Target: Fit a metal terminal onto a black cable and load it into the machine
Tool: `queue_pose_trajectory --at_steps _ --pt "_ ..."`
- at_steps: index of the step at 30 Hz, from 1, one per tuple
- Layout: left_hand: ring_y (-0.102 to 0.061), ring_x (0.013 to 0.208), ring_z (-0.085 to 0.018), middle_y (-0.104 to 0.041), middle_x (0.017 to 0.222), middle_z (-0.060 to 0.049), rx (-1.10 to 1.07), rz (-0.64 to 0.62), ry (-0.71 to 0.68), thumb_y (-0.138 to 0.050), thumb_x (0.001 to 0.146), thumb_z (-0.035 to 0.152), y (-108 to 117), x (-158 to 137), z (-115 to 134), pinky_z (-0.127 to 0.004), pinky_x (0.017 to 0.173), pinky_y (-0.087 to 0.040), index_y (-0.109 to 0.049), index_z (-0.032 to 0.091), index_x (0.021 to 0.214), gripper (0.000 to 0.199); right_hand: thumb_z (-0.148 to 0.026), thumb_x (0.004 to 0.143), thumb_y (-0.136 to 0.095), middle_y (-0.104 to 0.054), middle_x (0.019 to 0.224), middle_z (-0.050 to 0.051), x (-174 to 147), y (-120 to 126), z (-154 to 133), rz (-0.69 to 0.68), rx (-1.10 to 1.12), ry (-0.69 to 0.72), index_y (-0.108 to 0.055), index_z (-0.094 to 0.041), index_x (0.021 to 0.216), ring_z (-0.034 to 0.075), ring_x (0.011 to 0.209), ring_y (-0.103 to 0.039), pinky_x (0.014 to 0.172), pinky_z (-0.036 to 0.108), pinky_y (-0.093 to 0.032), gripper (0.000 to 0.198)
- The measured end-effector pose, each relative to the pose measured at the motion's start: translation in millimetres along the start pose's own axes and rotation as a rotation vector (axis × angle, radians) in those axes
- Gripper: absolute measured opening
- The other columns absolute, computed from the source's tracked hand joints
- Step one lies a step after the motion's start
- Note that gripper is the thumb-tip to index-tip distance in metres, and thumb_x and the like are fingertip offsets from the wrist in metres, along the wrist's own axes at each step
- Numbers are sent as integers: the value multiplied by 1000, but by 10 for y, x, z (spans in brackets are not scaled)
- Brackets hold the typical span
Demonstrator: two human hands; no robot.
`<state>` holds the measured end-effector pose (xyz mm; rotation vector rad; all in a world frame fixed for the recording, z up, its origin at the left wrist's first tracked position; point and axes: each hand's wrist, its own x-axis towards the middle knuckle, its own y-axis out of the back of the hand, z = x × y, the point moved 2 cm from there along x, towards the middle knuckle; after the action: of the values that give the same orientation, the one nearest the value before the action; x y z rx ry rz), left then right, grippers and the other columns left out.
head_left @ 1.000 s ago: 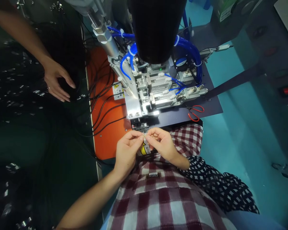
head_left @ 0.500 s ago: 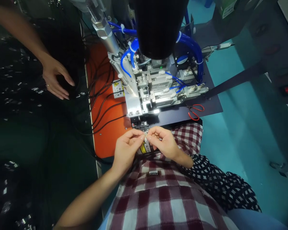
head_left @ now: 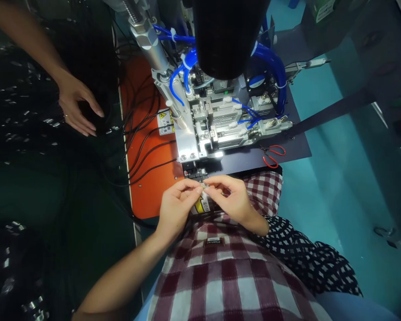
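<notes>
My left hand (head_left: 177, 201) pinches a tiny, shiny metallic piece (head_left: 204, 186) between thumb and forefinger, in front of the machine's lower edge. From the other side, the thumb and forefinger of my right hand (head_left: 232, 199) meet at the same piece. Its exact kind is too small to make out. Just beyond my fingertips is a small black fixture (head_left: 194, 173) at the foot of the machine (head_left: 217, 129). Under my hands shows a yellow and white label (head_left: 202, 205).
Red-handled pliers (head_left: 273, 156) lie on the dark plate to the right. Black cables (head_left: 143, 156) cross the orange base (head_left: 150, 196). Another person's hand (head_left: 78, 104) rests over a dark surface with scattered shiny bits at left. A black cylinder (head_left: 232, 40) overhangs the machine.
The forefinger and thumb of my right hand have spread slightly apart around the small piece. My left hand keeps its pinch. The view has shifted a little.
</notes>
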<state>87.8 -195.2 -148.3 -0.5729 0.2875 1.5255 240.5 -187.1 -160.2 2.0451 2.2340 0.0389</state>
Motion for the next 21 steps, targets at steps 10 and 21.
queue_pose_trajectory --at_steps 10,21 --pt "-57 66 -10 -64 79 -1 99 7 -142 -73 78 28 -25 -18 39 -20 62 -47 -66 16 78 13 -25 84 -63 -64 74 3 -14 -45 -41 57 -87 58 -66 -19 72 12 58 -51 54 27 -43 14" --pt "-57 77 -15 -62 88 -5 333 -80 -405 -68 82 23 -11 -21 132 -26 67 -48 -72 20 95 14 -42 76 -69 -42 56 -7 91 -20 30 -330 527 -407 -57 -16 74 4 45 -25 40 20 -17 28"
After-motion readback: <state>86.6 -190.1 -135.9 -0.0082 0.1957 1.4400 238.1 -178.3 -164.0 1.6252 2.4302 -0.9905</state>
